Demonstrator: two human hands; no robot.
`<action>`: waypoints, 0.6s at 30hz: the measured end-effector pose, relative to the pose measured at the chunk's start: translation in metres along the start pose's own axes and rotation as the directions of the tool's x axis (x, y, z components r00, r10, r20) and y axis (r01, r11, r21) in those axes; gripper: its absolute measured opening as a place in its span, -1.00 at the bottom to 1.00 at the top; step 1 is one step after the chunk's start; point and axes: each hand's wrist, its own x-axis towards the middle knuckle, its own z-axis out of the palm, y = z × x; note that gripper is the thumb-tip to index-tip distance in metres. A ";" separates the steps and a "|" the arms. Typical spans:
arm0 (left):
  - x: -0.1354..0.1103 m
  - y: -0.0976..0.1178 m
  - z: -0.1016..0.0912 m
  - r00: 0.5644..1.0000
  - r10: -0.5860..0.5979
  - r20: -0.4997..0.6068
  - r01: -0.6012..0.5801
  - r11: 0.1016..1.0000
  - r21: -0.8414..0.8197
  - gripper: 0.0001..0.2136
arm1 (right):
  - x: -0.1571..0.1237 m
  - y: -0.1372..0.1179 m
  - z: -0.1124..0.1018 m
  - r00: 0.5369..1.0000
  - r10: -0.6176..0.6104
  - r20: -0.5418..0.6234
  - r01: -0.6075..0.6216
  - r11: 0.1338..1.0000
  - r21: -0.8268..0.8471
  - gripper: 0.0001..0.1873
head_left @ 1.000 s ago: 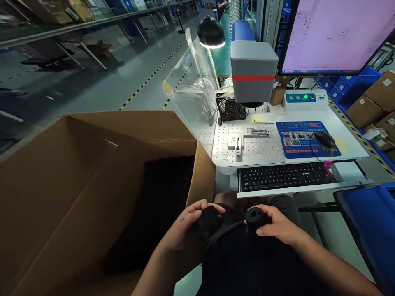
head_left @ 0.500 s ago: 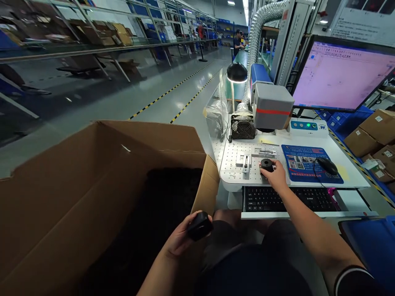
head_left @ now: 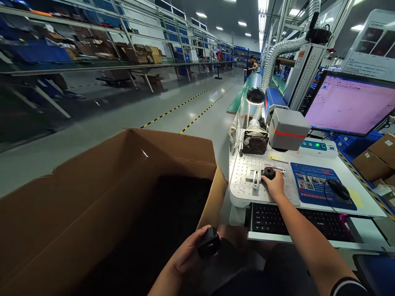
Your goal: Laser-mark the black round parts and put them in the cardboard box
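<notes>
My right hand [head_left: 276, 185] grips a round black part [head_left: 268, 172] with a hole in its middle, on the perforated metal plate [head_left: 240, 181]. The part sits against the small metal stop brackets [head_left: 256, 179], under the grey box-shaped head with a red stripe [head_left: 289, 128]. A small red spot shows on the part's top. Low in the view, my left hand [head_left: 193, 248] is closed around another black part [head_left: 209, 242], beside the edge of a large cardboard box [head_left: 173, 144]. Dark contents fill the box's bottom, too dim to make out.
Right of the plate lie a blue mouse pad [head_left: 321, 185] and a black mouse [head_left: 338, 189]. A keyboard [head_left: 296, 222] rests on the pull-out tray below. Behind are a fan [head_left: 255, 142], a lamp [head_left: 255, 95] and a monitor [head_left: 352, 105]. A co-worker [head_left: 251, 65] is far off.
My right hand has brought its black part up against the brackets. My left hand still holds its part near the box. The whole view has shifted, with more of the ceiling showing.
</notes>
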 end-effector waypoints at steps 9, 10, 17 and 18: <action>0.003 -0.003 -0.012 1.000 0.019 0.017 -0.018 0.998 -0.056 -0.76 | -0.011 0.009 -0.012 0.999 -0.043 0.014 0.044 0.997 -0.067 -0.31; 0.003 -0.003 -0.012 1.000 0.015 0.022 -0.014 0.998 -0.065 -0.76 | -0.013 0.010 -0.014 0.999 -0.040 0.024 0.042 0.996 -0.078 -0.34; 0.002 0.000 -0.008 0.999 0.016 0.046 -0.010 0.993 -0.116 -0.76 | -0.013 0.015 -0.013 0.998 0.019 0.057 -0.014 0.996 -0.090 -0.46; 0.002 0.000 -0.007 0.999 0.010 0.050 -0.004 0.993 -0.122 -0.76 | -0.013 0.016 -0.012 0.998 0.020 0.053 -0.015 0.996 -0.089 -0.46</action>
